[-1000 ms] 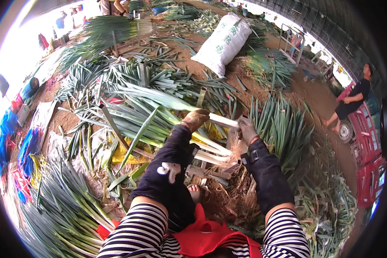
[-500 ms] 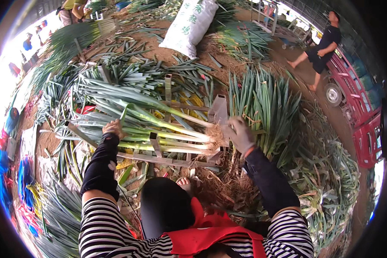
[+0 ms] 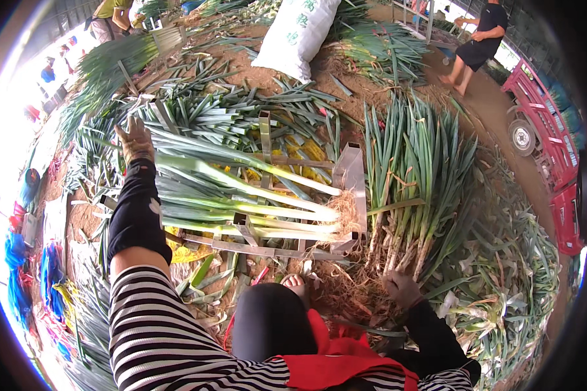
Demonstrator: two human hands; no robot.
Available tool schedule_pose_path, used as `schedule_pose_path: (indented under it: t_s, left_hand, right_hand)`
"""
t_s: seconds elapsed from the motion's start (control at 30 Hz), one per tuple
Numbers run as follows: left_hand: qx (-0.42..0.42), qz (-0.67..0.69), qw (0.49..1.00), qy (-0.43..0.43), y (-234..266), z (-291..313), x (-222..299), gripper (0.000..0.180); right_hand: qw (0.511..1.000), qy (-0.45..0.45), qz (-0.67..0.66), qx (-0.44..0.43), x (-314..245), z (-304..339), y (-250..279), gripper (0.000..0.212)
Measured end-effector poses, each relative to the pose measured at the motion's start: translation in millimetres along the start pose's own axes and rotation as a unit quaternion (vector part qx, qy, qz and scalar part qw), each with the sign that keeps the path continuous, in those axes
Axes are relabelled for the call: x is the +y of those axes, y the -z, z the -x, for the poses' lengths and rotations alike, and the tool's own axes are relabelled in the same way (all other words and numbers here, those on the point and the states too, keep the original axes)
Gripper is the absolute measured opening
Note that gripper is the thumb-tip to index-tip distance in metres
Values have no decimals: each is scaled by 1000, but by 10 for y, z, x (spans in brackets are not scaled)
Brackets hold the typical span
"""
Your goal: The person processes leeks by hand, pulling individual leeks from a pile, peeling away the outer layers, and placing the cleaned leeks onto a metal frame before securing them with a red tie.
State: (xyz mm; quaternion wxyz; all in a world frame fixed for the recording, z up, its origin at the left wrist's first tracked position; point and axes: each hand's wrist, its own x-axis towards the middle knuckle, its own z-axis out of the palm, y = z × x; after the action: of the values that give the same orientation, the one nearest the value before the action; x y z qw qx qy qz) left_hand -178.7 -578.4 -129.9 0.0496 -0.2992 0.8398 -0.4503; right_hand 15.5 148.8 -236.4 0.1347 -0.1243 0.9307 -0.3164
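flanking rack edges (image 3: 350, 171): left hand (image 3: 135, 139) spread, right hand (image 3: 402, 289) at leeks (image 3: 419, 166), grip unclear

Has a silver metal rack (image 3: 261, 248) in the middle, and across it long green-and-white leeks (image 3: 195, 207), roots (image 3: 348, 207) to the right; has the brown-gloved left hand (image 3: 137, 140) near their leaf ends, and the grey-gloved right hand (image 3: 403, 289) by the root ends of a tall green leek bundle (image 3: 417, 156), just right of the rack; sets a bulging white sack (image 3: 298, 39) behind the rack, and a red metal cargo vehicle (image 3: 546, 133) far right, beyond a heap of pale green leaf scraps (image 3: 496, 277); puts blue plastic bundles (image 3: 51, 274) at the far left, and another long green leek pile (image 3: 98, 319) in the left foreground
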Motion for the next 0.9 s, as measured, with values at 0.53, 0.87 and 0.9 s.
schedule_pose_path:
  t_s: [0.53,0.87,0.9]
  left_hand:
    - [134,191,799,-554,1088,1085,2122,120]
    - [166,272,851,-418,902,1070,2608,76]
    - [208,327,823,-414,892,1144,2627,71]
  right_hand:
    - [984,-21,39,-174,54,-61,-357,28]
    - [982,-19,41,-184,323,110,-533,24]
    - [979,-23,60,-192,367,141,-556,23]
